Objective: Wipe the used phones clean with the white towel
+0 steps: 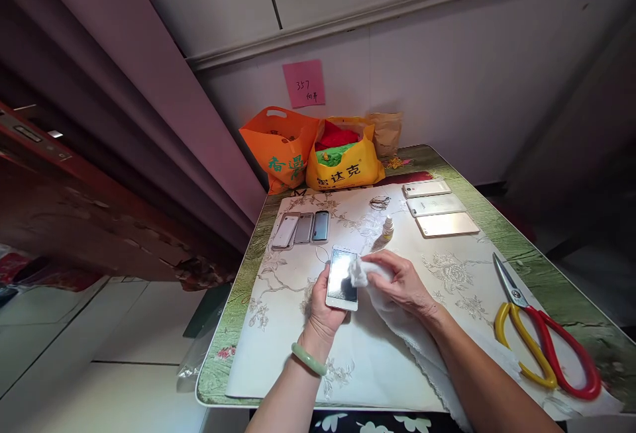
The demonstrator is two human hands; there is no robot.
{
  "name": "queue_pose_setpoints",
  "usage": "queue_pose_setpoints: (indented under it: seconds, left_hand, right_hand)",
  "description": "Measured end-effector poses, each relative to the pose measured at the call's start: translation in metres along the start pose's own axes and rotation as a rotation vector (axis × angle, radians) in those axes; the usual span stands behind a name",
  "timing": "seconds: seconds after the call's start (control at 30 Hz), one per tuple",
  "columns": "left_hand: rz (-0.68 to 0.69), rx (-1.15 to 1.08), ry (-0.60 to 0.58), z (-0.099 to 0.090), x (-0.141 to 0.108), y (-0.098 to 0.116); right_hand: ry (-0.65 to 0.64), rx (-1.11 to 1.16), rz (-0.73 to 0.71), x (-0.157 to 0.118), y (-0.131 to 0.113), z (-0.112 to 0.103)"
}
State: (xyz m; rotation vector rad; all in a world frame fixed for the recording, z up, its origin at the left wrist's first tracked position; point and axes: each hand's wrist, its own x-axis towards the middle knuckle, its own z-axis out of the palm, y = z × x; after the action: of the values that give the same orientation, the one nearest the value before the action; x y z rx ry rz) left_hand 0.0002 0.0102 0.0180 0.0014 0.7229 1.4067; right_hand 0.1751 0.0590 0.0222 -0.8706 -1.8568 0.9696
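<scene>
Have scissors (pixel 518 298) lying right of the right hand (pixel 405 287) on the surface (pixel 521 244), handles nearest, seemingly parked clear of the work. Gripping a phone (pixel 342 300) in the left hand (pixel 322 307), cradled screen up, likely for steadiness. Pinching bunched cloth (pixel 358 274) in the right hand, on or just over that screen, slack trailing beneath the wrist. Can see a bottle (pixel 388 229) just beyond the right hand, probably for easy reach; three phones (pixel 303 228) beyond the left; three more (pixel 437 205) beyond and right of the right, perhaps sorted; bags (pixel 348 173) farthest.
</scene>
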Motion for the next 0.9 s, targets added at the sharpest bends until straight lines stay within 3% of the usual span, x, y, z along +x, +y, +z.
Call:
queue_pose_setpoints:
  seconds: [0.1, 0.17, 0.27, 0.47, 0.57, 0.73, 0.9]
  left_hand:
    - [-0.046, 0.059, -0.084, 0.001, -0.004, -0.002]
    - [-0.029, 0.081, -0.084, 0.001, -0.005, -0.001]
    - [0.024, 0.037, -0.027, 0.000, -0.003, 0.003]
    - [-0.116, 0.000, -0.098, -0.007, -0.001, 0.005]
    - [-0.183, -0.003, -0.157, -0.013, -0.001, 0.004]
    - [-0.146, -0.021, -0.185, -0.017, 0.005, 0.006]
    - [-0.070, 0.003, -0.275, -0.011, 0.001, 0.005]
  right_hand:
    - [-0.307, 0.160, -0.118, -0.002, -0.006, 0.005]
    - [-0.380, 0.157, -0.133, -0.003, -0.006, 0.008]
    - [-0.250, 0.064, -0.080, -0.002, 0.000, 0.007]
    - [0.283, -0.057, 0.117, 0.000, 0.013, 0.005]
    - [0.343, 0.036, 0.204, 0.000, 0.016, 0.006]
    - [0.142, 0.235, 0.180, 0.000, 0.009, 0.009]
    - [-0.208, 0.339, 0.046, -0.001, -0.003, 0.007]
